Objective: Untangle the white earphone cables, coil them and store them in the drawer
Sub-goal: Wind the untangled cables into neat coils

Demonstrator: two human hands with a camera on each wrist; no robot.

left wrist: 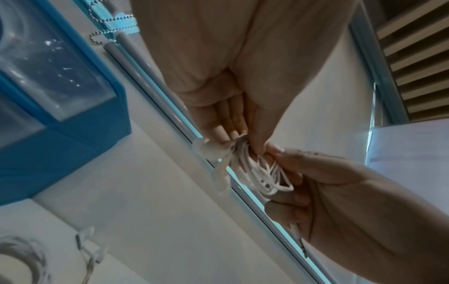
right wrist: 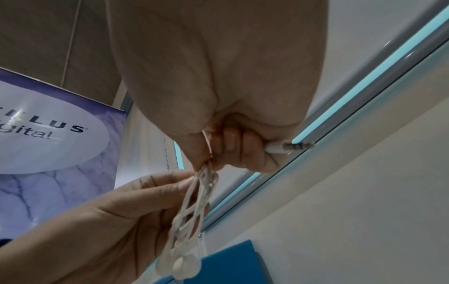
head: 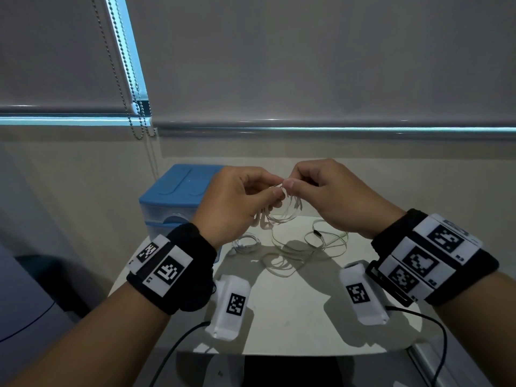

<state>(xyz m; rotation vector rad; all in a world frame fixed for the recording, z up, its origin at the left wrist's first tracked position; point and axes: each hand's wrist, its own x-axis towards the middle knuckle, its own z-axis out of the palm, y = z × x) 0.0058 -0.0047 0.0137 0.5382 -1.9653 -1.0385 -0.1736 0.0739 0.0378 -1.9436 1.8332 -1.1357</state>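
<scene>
Both hands are raised above the table and meet at a coiled white earphone cable. My left hand pinches the coil at its top, the earbuds hanging beside its fingers. My right hand pinches the same coil and holds the cable's jack plug between curled fingers. The earbuds dangle below. On the table lie a small coiled earphone and a loose tangle of white cable. The blue drawer unit stands behind my left hand, drawers shut.
The white table ends close in front of me. Two white tagged devices with black leads hang below my wrists. A wall with roller blinds and a bead chain is behind the table. A printed banner stands at the left.
</scene>
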